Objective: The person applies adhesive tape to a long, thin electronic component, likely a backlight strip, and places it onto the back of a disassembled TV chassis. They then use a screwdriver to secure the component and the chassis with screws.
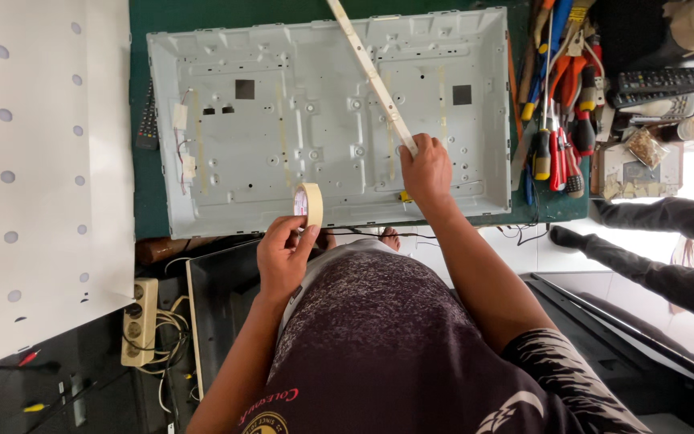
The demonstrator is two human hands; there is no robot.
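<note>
At lower centre of the frame our left hand (283, 259) pinches a light roll of masking tape (309, 204) by its rim, over the near edge of the metal back panel (283, 120). Right of it, our right hand (426, 170) grips the low end of a long white LED strip (371, 75); we judge it thin, bendy and fragile, best held by its edges.

The panel (283, 120) is pale grey with two dark squares, lying on a green table (142, 185). The tape roll (309, 204) is cream, the strip (371, 72) off-white. The sheet (34, 161) is white with grey dots; the screwdrivers (560, 153) have red, orange and blue handles.
</note>
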